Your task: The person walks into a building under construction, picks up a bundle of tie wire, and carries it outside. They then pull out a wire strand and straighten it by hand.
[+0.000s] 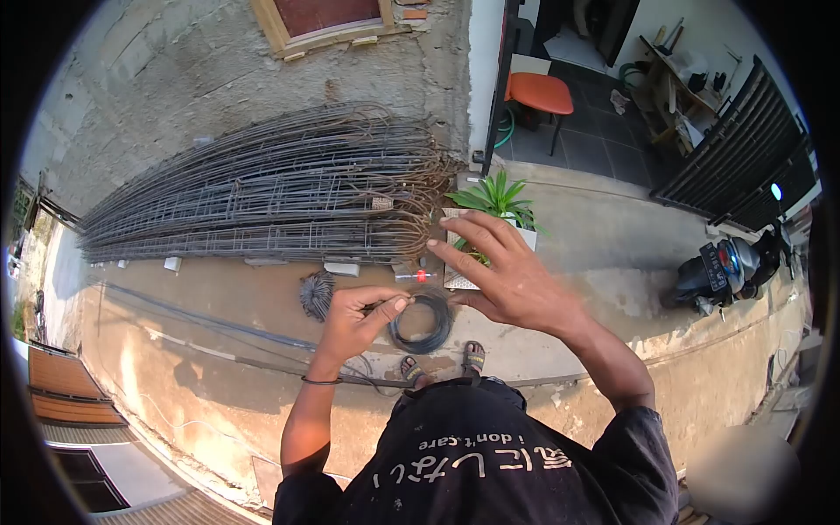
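My left hand (pixel 366 317) is closed in a pinch, thumb against fingers, beside the upper left of a coil of dark wire (pixel 422 346); a thin wire seems to run from its fingertips toward the coil. To the right, my right hand (pixel 503 271) has its fingers spread, with nothing visible held between them. The coil appears below and between both hands, above my sandalled feet. A dark bundle (pixel 317 295) lies just left of my left hand. Beyond my right hand's fingers stands a green potted plant (pixel 497 194), partly hidden by that hand.
Long stacked steel rebar cages (pixel 262 192) lie along the rough wall at the upper left. An orange chair (pixel 540 93) stands in the doorway area. A motorcycle (pixel 731 269) is parked at the right beside a black gate (pixel 739 144). Thin rods (pixel 210 319) lie on the ground at left.
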### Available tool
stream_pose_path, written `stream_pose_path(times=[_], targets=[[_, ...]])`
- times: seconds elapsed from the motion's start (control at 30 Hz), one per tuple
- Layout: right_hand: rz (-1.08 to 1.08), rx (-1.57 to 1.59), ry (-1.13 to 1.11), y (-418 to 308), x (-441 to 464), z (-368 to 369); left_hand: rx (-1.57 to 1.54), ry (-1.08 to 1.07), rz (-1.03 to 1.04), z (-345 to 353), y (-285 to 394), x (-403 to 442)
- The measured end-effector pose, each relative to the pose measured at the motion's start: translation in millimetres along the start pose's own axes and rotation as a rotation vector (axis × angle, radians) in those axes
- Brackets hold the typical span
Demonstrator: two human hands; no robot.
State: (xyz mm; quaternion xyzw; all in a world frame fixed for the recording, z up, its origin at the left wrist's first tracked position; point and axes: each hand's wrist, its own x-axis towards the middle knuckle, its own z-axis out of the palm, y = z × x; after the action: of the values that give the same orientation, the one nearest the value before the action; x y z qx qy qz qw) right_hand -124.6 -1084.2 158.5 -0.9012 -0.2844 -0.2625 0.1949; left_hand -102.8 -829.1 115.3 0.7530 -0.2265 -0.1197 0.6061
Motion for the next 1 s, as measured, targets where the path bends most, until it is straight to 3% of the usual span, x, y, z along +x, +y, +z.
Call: stream_pose_path(times=[0.07, 0.2, 0.27, 0.3, 0.37, 0.53, 0.67, 0.73, 0.77, 0.8, 0.83, 0.87, 0.9, 0.97, 1.0], targets=[[-0.174, 0.054, -0.227, 0, -12, 20, -0.036, -0.006, -0.031, 3, 1, 2], [-0.046, 0.113, -0.416, 6, -17, 23, 0.057, 0.097, 0.152, 9, -8, 6], [0.142, 0.448, -0.43, -2, -15, 17, 0.395, 0.059, 0.303, 5, -2, 7], [0.142, 0.452, -0.433, -3, -13, 15, 0.395, 0.059, 0.298, 4, 0, 7], [0.548, 0.785, -0.643, 3, -7, 10, 0.627, 0.026, 0.453, 3, 3, 8], [0.938, 1.353, -0.755, 28, -13, 28, 0.832, 0.043, 0.6, 3, -2, 7], [0.954, 1.403, -0.801, 27, -11, 19, 0.783, -0.022, 0.614, -7, -7, 3], [0.627, 0.925, -0.74, 27, -9, 17, 0.762, -0.041, 0.571, -7, -11, 5], [0.63, 0.931, -0.744, 25, -6, 15, 0.744, -0.052, 0.542, -6, -13, 7], [0.472, 0.691, -0.594, 22, -2, 10, 0.744, -0.054, 0.535, -3, -15, 11], [0.314, 0.453, -0.441, 21, 3, 5, 0.57, 0.037, 0.456, 1, -18, 16], [0.471, 0.605, -0.501, 25, 9, -2, 0.398, 0.125, 0.377, 2, -21, 21], [0.473, 0.609, -0.5, 33, 12, -2, 0.401, 0.122, 0.374, 0, -27, 25], [0.287, 0.778, -0.044, 46, 15, -5, -0.061, 0.459, 0.256, -5, -31, 34], [0.319, 0.702, -0.162, 47, 10, -6, -0.063, 0.461, 0.255, -9, -25, 37]])
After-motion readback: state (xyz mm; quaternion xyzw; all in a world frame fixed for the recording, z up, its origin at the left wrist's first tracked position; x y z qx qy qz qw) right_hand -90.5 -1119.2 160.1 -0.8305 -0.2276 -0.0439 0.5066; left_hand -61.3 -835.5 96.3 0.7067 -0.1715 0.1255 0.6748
